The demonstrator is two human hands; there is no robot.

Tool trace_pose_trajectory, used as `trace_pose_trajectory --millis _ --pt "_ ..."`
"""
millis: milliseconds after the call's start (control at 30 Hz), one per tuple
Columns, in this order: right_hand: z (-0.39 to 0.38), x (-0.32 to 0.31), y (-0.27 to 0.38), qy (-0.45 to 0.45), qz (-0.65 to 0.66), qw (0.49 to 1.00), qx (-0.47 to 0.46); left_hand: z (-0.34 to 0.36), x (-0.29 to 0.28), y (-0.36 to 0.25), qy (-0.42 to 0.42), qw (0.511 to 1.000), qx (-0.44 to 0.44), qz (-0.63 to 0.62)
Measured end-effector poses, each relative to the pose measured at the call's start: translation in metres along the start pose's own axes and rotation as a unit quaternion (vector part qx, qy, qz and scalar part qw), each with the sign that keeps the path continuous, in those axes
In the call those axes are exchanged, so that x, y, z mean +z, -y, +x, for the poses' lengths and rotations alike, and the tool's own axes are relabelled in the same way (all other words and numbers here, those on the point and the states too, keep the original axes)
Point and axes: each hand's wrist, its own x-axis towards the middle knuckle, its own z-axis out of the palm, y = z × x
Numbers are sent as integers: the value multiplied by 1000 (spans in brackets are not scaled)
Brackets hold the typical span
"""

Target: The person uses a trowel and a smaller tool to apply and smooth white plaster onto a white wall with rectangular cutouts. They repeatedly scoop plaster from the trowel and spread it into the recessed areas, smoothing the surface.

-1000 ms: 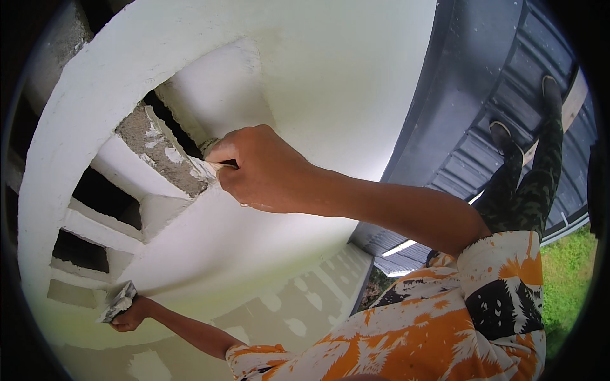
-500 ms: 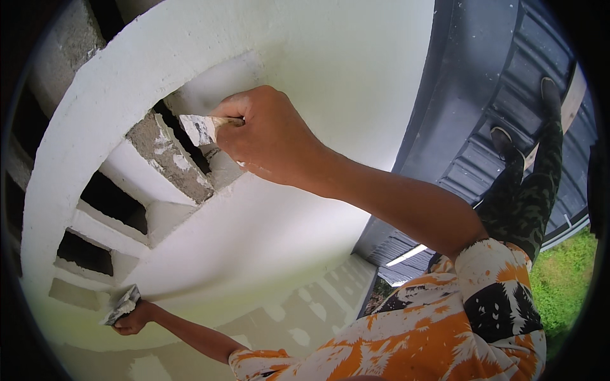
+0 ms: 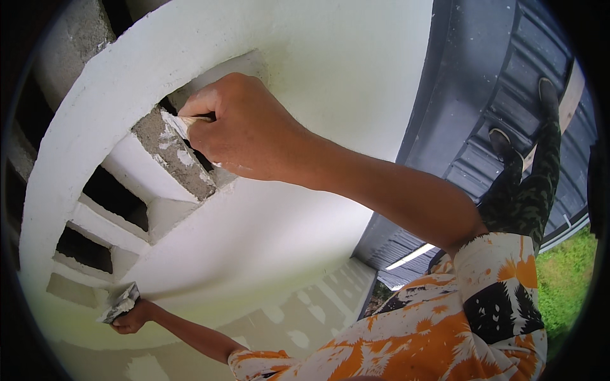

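My right hand (image 3: 244,130) is closed round the handle of a small putty knife (image 3: 180,123). Its blade, smeared with white filler, meets the upper edge of a rough grey divider (image 3: 170,151) between wall openings; my fingers partly hide the blade. White patches of filler show on this divider. Lower left, my left hand (image 3: 132,319) grips a wide scraper (image 3: 121,303) loaded with pale filler, held close to the wall beneath the lowest opening.
A curved white wall (image 3: 305,209) holds several dark openings (image 3: 114,197) split by white dividers. Rough concrete blocks (image 3: 70,47) stand behind its rim. My legs and shoes stand on dark ribbed metal roofing (image 3: 476,162) at the right, beside a wooden plank (image 3: 572,95). Grass (image 3: 572,279) lies lower right.
My right hand has shifted slightly left and up, bringing the knife blade from over the dark gap onto the rough divider's edge. The left hand has barely moved.
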Motion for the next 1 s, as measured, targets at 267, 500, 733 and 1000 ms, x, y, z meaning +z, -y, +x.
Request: trace_pose_trajectory --millis 267,500,733,1000 --pt "6 7 -2 -21 26 999 -7 1 0 4 1 1000 17 -14" --pt "-15 0 -6 -83 -5 995 -51 -12 12 -23 -5 1000 15 17" --pt "-1 12 -22 -93 66 993 38 -17 21 -33 -9 1000 -20 -20" --pt "-16 14 -29 -153 -5 983 -101 -11 13 -22 -5 1000 5 6"
